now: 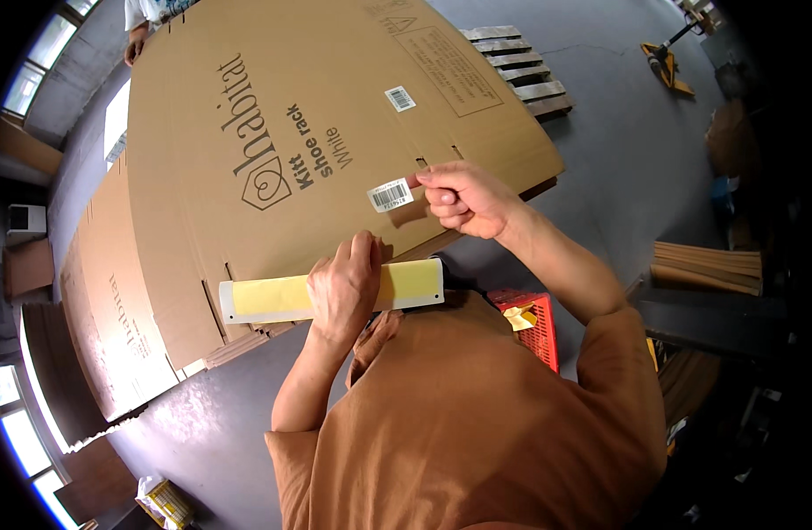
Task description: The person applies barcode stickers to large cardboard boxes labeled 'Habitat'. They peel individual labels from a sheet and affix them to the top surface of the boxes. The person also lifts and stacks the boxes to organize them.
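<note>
A large flat sheet of brown cardboard [291,238], printed with dark lettering and a logo, lies in front of me. My right hand [468,199] is closed, pinching the right edge of a small white barcode label [391,196] just over the cardboard. A similar barcode label [400,99] lies flat farther up the sheet. Nearer to me, my left hand [346,283] is closed over a long yellow strip with white borders [269,299], holding it by its middle along the cardboard's near edge. The left fingertips curl past the strip's far edge and are partly hidden.
Another person's hand [136,46] is at the far left corner of the cardboard. More printed cardboard [114,300] lies to the left. A wooden pallet [525,75] shows beyond the right edge. A red plastic crate [538,331] stands right beside me; a yellow pallet jack [667,66] is far right.
</note>
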Tool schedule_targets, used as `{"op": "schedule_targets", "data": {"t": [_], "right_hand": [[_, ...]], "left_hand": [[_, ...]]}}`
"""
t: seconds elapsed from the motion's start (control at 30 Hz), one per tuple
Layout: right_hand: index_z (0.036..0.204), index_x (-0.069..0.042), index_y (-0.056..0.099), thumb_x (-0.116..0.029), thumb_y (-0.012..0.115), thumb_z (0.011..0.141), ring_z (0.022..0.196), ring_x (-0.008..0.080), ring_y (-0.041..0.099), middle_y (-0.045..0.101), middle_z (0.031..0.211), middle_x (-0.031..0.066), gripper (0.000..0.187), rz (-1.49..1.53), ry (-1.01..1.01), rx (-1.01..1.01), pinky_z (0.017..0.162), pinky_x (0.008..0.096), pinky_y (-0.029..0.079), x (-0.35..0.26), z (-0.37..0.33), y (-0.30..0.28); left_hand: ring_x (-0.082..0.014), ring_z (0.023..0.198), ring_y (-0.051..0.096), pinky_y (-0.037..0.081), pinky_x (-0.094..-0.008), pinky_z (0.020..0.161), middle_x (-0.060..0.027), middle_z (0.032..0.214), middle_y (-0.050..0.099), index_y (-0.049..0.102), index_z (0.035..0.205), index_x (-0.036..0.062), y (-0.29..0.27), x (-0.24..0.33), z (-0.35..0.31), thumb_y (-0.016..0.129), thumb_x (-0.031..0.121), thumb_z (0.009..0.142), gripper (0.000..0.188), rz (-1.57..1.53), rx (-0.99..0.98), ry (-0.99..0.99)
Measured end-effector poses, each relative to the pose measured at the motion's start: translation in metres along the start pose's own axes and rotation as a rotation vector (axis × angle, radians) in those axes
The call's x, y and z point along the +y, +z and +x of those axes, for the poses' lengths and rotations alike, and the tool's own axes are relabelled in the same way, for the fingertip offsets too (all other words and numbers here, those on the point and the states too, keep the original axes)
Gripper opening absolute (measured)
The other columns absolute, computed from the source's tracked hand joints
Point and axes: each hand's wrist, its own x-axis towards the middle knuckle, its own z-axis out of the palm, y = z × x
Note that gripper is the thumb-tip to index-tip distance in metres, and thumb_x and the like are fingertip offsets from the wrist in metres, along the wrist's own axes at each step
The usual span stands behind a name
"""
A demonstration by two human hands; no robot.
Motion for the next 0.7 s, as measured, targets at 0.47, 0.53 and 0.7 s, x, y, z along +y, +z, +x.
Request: {"op": "schedule_targets", "data": {"t": [0.47, 0.53, 0.7], "right_hand": [[0.104, 0.001, 0.056, -0.014, 0.048, 0.098, 0.049, 0.0032, 0.033, 0.044, 0.065, -0.0039, 0.018, -0.130, 0.055, 0.097, 0.041, 0.0172, 0.024, 0.007, 0.019, 0.006], [0.108, 0.002, 0.055, -0.013, 0.048, 0.098, 0.050, 0.0044, 0.037, 0.046, 0.066, -0.0028, 0.020, -0.331, -0.019, 0.128, 0.042, 0.0182, 0.027, 0.010, 0.019, 0.007], [0.126, -0.004, 0.054, -0.019, 0.056, 0.094, 0.090, 0.0212, 0.059, 0.058, 0.106, 0.0104, 0.035, -1.520, -0.799, 0.341, 0.073, 0.0334, 0.048, 0.026, 0.010, 0.020]], "left_hand": [[-0.0185, 0.047, 0.060, 0.049, -0.0299, 0.045, -0.0092, 0.135, 0.054, 0.054, 0.127, 0.0046, 0.018, 0.002, 0.010, 0.067, 0.046, 0.083, 0.062, 0.207, -0.065, 0.103], [-0.0182, 0.046, 0.061, 0.049, -0.0298, 0.044, -0.0106, 0.135, 0.054, 0.052, 0.129, 0.0051, 0.018, 0.007, 0.012, 0.065, 0.051, 0.083, 0.067, 0.263, -0.101, 0.087], [-0.0181, 0.046, 0.062, 0.049, -0.0278, 0.042, -0.0161, 0.134, 0.054, 0.048, 0.133, 0.0042, 0.014, 0.019, 0.009, 0.061, 0.057, 0.083, 0.073, 0.378, -0.138, 0.066]]}}
